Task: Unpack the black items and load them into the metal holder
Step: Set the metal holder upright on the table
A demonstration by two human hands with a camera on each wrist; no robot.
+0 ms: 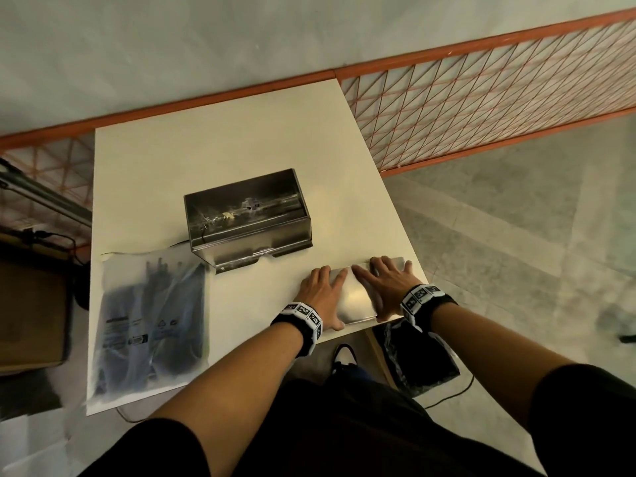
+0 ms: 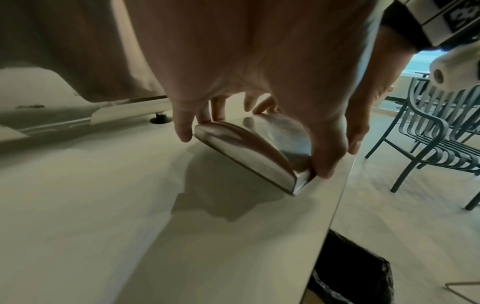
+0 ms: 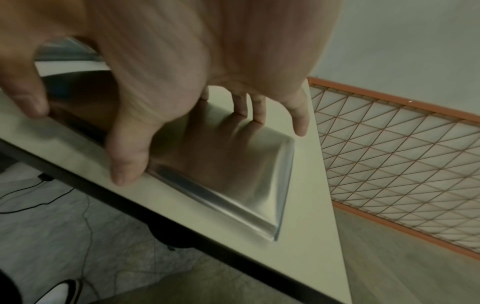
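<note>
Currently both my hands are on the flat metal lid (image 1: 354, 297) at the near right corner of the table (image 1: 220, 153). Left hand (image 1: 321, 294) has its fingers spread over the lid's left end, thumb down at the near edge; left wrist view shows the fingertips (image 2: 183, 131) curved over the far side and the thumb at the near corner, that end looks tipped up off the table. Right hand (image 1: 385, 287) spans the lid's right half, fingers splayed to the far edge, thumb at the near edge. Grip looks like a light clasp across the width on both sides, not a fist.

Metal holder (image 1: 247, 215): open-topped steel box, mid-table, just beyond and left of the lid, apart from it. Inside is dark and reflective; can't tell if anything is in it. Front has a bent lip with a cut-out facing me.

Black items (image 1: 161, 304): inside a frosted plastic bag (image 1: 151, 325), lying flat at the table's near left, bag's top right corner just beside the holder's front lip. Bag looks sealed, contents only a dark blur through the film, printed marks on the lower part.

Bin with black liner (image 1: 423, 363) on the floor below the table's near right corner. Cardboard box (image 1: 31, 304) on the floor left of the table. Orange mesh fence (image 1: 499, 94) behind.
</note>
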